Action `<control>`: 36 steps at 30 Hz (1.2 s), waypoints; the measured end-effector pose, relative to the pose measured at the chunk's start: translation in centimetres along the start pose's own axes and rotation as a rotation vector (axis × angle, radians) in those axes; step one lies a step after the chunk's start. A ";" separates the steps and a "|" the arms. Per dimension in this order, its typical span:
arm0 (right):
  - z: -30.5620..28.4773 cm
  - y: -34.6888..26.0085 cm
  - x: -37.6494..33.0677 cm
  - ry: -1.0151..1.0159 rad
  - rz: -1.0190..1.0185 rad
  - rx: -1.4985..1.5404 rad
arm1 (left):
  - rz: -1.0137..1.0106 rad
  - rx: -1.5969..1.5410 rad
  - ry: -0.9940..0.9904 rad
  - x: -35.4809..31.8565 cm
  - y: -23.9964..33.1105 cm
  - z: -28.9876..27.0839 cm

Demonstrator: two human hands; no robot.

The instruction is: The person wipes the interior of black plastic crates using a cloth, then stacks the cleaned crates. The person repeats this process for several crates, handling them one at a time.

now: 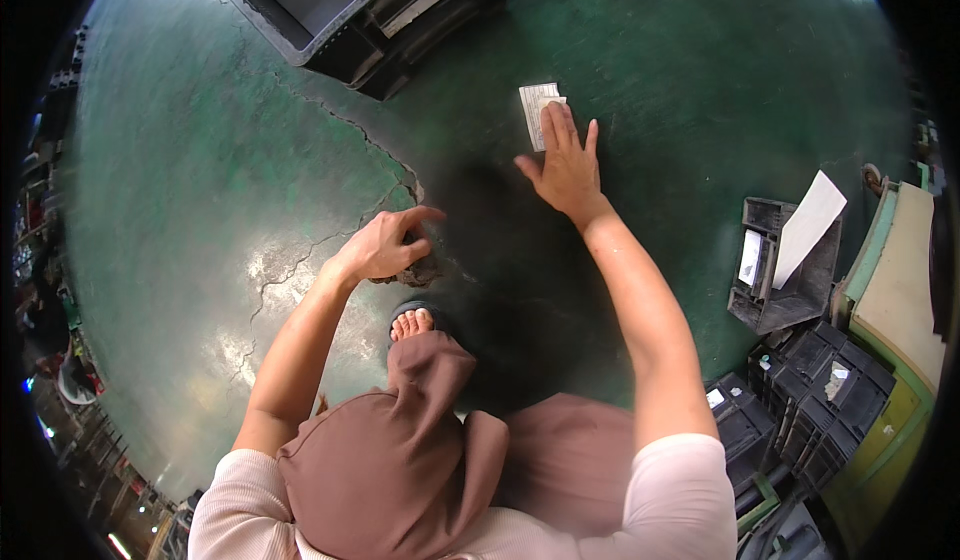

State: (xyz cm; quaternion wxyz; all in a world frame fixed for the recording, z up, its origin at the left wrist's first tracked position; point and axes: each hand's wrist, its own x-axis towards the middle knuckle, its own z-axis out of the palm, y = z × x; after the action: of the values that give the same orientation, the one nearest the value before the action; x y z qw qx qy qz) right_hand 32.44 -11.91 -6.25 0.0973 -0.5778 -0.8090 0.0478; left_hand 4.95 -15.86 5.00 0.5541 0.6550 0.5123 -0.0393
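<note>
On the green floor ahead lies a small printed paper slip (533,125), with a smaller pale piece on top at its right edge. The fingertips of my right hand (572,173) cover part of that pale piece; the hand is open, with thumb and little finger spread. My left hand (378,248) hovers above a broken, dark patch of floor (423,272). Its index finger is bent and stretched to the right, apart from the thumb, and I see nothing between them. The other fingers of that hand are mostly hidden.
A large black crate (370,55) stands at the top. To the right are a small black bin (790,305) with a white card (812,222), stacked black crates (822,390) and a green-edged panel (895,270). A long crack (355,128) runs across the floor.
</note>
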 end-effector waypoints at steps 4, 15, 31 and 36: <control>-0.5 0.5 1.0 -0.174 0.082 0.083 | 0.032 -0.013 -0.023 0.0 -0.2 0.1; -0.7 2.7 3.3 0.082 0.151 0.089 | 0.113 -0.026 0.058 -2.0 1.2 1.7; -23.9 21.3 -36.9 0.881 1.154 0.481 | 0.281 0.158 -0.098 0.6 9.1 7.8; -25.6 11.1 -47.4 0.498 1.513 -0.669 | 0.369 0.365 0.008 0.6 10.1 7.6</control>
State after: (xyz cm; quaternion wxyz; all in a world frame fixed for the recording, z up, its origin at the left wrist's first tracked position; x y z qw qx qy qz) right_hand 62.96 -53.88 11.76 0.0387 -0.9531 -0.1336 -0.2689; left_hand 16.36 -19.87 8.62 0.4223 0.8266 0.3710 -0.0269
